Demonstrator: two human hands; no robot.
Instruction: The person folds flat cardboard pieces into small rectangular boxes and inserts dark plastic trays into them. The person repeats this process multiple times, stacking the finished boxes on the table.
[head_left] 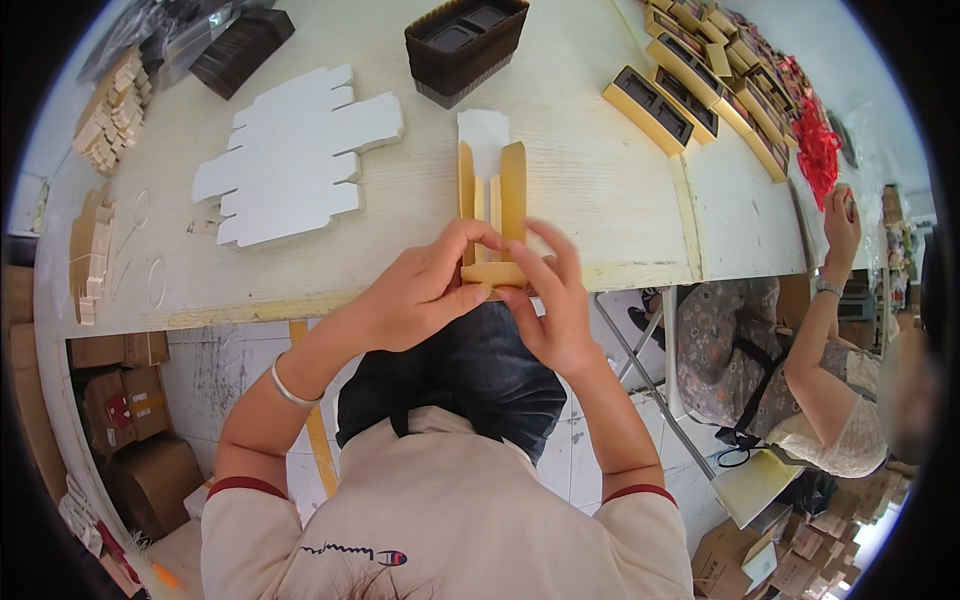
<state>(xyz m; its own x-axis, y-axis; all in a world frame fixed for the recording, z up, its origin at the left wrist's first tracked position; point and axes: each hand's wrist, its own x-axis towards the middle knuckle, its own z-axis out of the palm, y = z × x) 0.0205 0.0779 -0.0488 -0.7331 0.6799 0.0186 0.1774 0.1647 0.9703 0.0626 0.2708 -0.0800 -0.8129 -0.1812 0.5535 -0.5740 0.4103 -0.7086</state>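
Observation:
A partly folded gold carton (513,190) with a white inside lies at the table's front edge, its two long sides standing up and its far flap (484,128) lying flat. My left hand (425,282) pinches the carton's near left corner between thumb and fingers. At the near right corner, my right hand (548,290) has its thumb and fingers around the near end panel. Farther left lies a stack of flat, unfolded white carton blanks (285,160). Beyond the carton stands a stack of dark brown plastic trays (465,50).
Finished-looking gold boxes with dark inserts (650,108) crowd the far right, beside red ribbon (818,150). Another person's hand (842,225) reaches over there. More dark trays (240,52) and stacked cardboard pieces (112,110) are at the far left. Brown cartons (150,480) sit under the table.

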